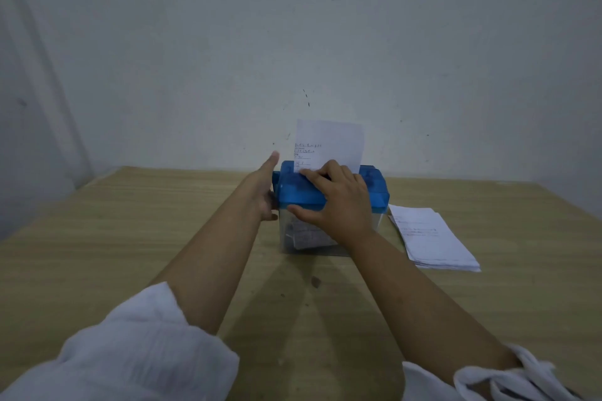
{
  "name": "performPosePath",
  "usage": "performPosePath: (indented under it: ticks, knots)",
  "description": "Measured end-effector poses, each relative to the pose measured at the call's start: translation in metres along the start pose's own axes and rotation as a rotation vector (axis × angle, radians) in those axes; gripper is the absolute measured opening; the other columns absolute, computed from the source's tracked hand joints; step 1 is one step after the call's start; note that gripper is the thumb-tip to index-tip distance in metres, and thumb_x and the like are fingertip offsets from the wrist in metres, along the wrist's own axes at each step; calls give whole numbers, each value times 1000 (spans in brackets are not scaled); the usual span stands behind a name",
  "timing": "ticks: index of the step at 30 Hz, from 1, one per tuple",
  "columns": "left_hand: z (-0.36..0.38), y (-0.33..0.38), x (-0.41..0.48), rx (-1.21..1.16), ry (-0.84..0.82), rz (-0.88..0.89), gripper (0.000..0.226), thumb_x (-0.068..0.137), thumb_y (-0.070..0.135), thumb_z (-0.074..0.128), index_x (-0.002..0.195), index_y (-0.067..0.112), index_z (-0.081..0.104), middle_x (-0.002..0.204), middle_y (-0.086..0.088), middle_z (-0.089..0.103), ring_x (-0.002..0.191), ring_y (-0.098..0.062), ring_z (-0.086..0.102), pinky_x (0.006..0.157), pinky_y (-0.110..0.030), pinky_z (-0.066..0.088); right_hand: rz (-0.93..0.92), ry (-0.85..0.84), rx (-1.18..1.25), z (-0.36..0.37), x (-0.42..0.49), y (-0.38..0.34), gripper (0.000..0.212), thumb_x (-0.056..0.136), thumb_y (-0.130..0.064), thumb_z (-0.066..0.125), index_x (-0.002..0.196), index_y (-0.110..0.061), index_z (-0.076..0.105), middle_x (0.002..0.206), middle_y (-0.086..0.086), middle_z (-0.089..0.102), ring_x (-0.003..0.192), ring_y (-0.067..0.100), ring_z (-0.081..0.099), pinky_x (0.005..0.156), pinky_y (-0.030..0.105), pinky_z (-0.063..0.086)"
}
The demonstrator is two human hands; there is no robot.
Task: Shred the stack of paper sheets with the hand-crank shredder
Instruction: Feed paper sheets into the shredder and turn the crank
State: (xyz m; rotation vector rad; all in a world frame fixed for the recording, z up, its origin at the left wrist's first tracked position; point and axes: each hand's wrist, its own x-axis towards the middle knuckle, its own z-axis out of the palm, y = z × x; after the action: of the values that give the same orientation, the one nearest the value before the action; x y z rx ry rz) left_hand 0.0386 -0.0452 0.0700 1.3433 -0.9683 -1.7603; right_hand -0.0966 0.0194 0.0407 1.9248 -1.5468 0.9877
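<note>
Paper looks light and floppy: one sheet (pixel 335 140) stands in the slot of the hand-crank shredder (pixel 303 195) at the flat, pressing fingers of the right hand (pixel 342 202), the stack (pixel 433 238) lies rightward of them, probably best pinched by an edge, and whether the left hand (pixel 264 185) grips anything is hidden.

Head-worn view, forward-down, close over the table (pixel 130 225)

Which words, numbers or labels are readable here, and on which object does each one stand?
On the upright sheet: handwritten lines, too blurred to read.
On the paper stack: faint writing, too small to read.
On the shredder lid: no label or brand visible.
Nothing can be quoted.
</note>
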Motion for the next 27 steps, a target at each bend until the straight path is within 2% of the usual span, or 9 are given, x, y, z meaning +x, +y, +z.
performPosePath:
  ticks: [4,7,9,11,13,14,16,22,27]
  knots:
    - [14,19,-7,54,-24,-33,61,78,61,62,101,4,61,95,-16,66,84,-30,63,78,-40,51,2,-51,28,-4,2,1,63,69,-57,65,119,-19,63,94,0,54,85,18,53,76,27,31]
    - [10,16,-1,140,30,-58,75,84,57,57,134,3,42,133,-25,49,124,-40,46,109,-50,24,9,-53,25,-4,1,1,63,70,-58,63,120,-18,63,94,1,54,86,18,53,76,27,31]
    - [8,14,0,126,39,-36,77,85,52,58,138,1,36,138,-26,43,130,-40,40,114,-50,12,14,-37,17,-3,1,0,64,70,-59,61,118,-18,64,93,0,54,84,18,53,75,27,32]
    - [8,17,5,93,50,-7,70,87,44,60,135,-2,37,134,-23,47,126,-37,44,114,-49,14,13,-29,22,-2,1,0,64,69,-59,61,118,-18,64,92,1,54,83,18,53,74,27,32]
    - [9,20,5,66,54,40,47,89,35,60,115,-3,48,110,-17,56,103,-31,56,100,-44,35,3,-30,27,-2,2,1,63,69,-59,62,117,-18,65,92,1,54,83,18,53,74,28,32]
    - [10,21,5,56,58,73,34,90,29,59,101,-2,53,94,-13,57,85,-26,57,83,-38,43,-1,-35,31,-1,1,1,63,69,-58,64,118,-18,64,92,1,54,83,18,53,74,28,32]
    - [11,22,6,36,62,107,22,91,22,58,83,2,55,76,-9,53,67,-21,51,62,-32,42,-9,-31,35,0,1,2,62,69,-57,66,118,-18,64,93,1,54,83,19,53,74,28,33]
    - [15,21,7,2,133,187,18,89,13,60,76,4,53,76,-7,55,63,-18,51,50,-29,42,-34,29,-36,3,1,1,72,72,-73,40,114,-21,65,89,-1,55,79,17,55,70,30,42]
    - [15,21,10,-56,115,193,17,90,11,59,75,4,54,77,-8,56,64,-18,51,55,-29,44,-30,38,-29,4,2,1,69,74,-71,40,113,-22,66,89,-2,55,79,16,55,70,29,40]
